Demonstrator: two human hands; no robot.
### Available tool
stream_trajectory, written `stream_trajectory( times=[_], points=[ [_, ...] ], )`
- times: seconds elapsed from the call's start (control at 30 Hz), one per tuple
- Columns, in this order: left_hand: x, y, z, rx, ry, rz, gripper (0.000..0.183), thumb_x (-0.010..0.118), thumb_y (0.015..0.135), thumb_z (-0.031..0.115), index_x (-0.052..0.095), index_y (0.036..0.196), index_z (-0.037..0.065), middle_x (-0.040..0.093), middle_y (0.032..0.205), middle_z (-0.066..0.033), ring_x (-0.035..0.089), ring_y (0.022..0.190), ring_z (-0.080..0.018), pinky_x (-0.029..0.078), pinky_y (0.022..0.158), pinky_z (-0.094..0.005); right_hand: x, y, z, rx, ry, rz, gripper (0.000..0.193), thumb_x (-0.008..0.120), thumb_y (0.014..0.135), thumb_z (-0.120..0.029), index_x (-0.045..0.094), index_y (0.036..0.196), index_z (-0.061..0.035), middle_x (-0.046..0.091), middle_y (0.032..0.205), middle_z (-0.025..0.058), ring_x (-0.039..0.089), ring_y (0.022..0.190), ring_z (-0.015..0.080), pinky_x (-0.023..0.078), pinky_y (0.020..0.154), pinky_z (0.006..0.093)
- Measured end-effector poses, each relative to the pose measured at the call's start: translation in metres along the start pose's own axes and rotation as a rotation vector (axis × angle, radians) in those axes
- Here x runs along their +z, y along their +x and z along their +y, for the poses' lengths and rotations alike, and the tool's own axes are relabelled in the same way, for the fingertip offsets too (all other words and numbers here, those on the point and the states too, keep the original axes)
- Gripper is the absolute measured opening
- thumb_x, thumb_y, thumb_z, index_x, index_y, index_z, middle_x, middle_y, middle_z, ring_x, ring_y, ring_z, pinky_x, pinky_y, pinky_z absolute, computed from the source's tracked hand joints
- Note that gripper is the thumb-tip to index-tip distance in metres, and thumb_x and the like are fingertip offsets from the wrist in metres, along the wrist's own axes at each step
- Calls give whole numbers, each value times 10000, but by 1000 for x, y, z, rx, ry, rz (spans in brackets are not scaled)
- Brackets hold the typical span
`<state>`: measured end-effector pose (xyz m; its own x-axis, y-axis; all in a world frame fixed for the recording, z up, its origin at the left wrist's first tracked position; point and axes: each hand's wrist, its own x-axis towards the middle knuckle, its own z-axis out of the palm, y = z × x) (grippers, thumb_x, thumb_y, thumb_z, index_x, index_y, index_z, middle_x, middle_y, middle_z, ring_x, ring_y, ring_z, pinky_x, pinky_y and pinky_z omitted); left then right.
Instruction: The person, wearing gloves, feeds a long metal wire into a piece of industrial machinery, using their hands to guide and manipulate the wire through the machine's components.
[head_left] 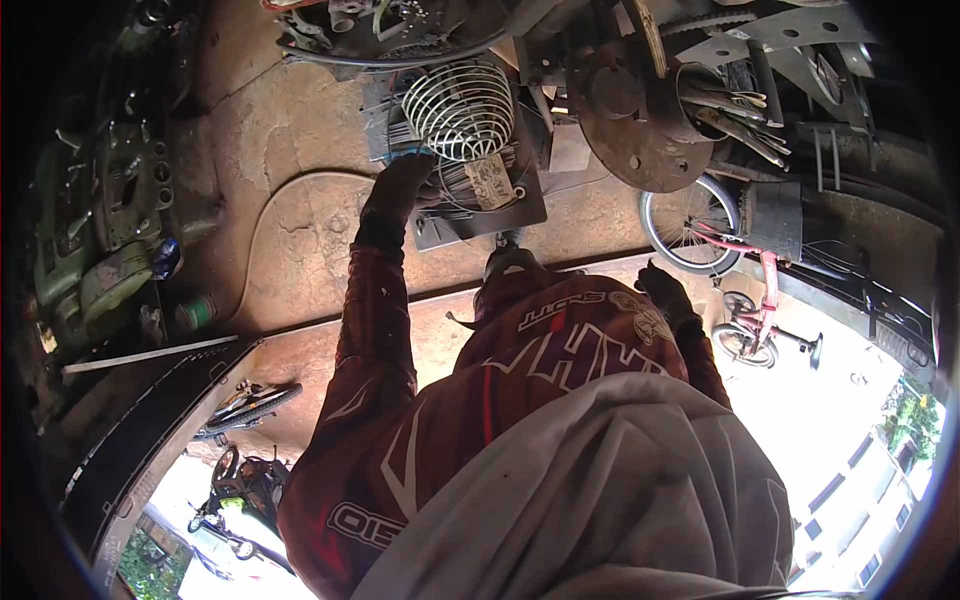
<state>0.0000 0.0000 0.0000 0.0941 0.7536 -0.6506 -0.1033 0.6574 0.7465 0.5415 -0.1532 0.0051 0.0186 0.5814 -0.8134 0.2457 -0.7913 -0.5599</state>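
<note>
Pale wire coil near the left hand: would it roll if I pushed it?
The pale wire coil probably feels light for its size, with gaps between its loops. It may spring a bit, being thin wire. Its rounded outline suggests it could roll or wobble.

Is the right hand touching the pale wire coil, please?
No, the right hand is lower in the picture, well apart from the coil.

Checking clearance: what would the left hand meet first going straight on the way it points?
The left hand would probably meet the pale wire coil first; depth is unclear, so the thin rods beside it might come earlier.
</note>
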Motion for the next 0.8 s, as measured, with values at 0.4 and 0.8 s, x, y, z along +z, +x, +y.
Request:
stream_trajectory(
  times=[0.4,0.8],
  points=[
    [12,48,-136,-226,-384,214,235,614,956,221,584,1108,44,638,980,-112,686,814,-285,607,780,-496,-19,-9,20,148,168,157,253,640,956,-286,654,1112,-87,650,959,25,641,914,160,544,768,380],
    [45,105,-193,-185,-91,110,266,562,960,265,613,1030,13,666,846,-153,693,726,-280,610,643,-446,-22,-15,14,264,4,190,317,652,932,-334,641,1101,-67,636,944,56,624,796,188,518,702,360]
  ],
)
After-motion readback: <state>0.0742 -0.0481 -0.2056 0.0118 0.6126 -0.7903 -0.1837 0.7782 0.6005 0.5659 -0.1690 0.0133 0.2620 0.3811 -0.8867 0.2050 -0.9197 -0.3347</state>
